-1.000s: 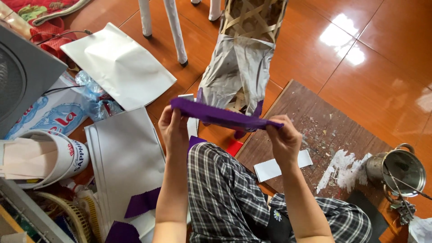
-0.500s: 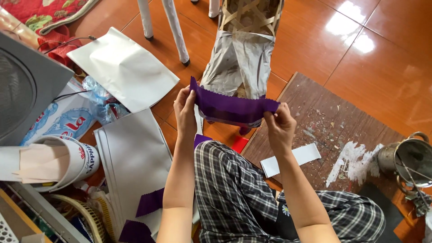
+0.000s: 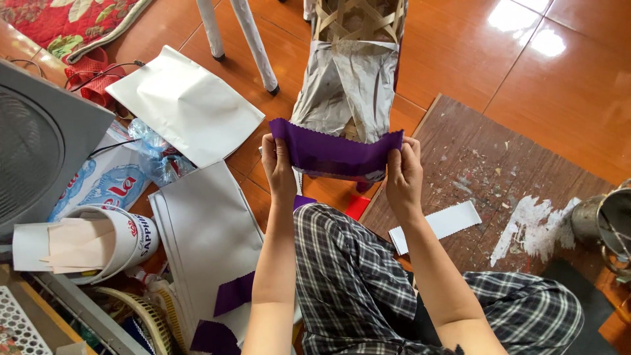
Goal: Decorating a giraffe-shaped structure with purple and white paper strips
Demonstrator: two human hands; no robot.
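A purple strip (image 3: 335, 156) with zigzag-cut edges is stretched upright between both hands, above my plaid-trousered lap. My left hand (image 3: 279, 165) pinches its left end and my right hand (image 3: 403, 173) pinches its right end. Just behind the strip stands a woven bamboo basket (image 3: 358, 16) with crumpled silver foil (image 3: 348, 92) hanging from its mouth. Two more purple pieces (image 3: 231, 294) lie on a silver sheet (image 3: 204, 230) by my left knee.
A second silver sheet (image 3: 184, 105) lies on the orange tiles at left, next to a grey fan (image 3: 36, 144), plastic bags and a white bucket (image 3: 128, 240). A stained wooden board (image 3: 486, 171) with a white strip (image 3: 437, 225) sits at right, a metal pot (image 3: 608, 220) beyond it. White chair legs (image 3: 253, 43) stand behind.
Both hands have turned the purple strip from lying flat and edge-on to standing upright with its face toward me. The hands have come slightly closer together.
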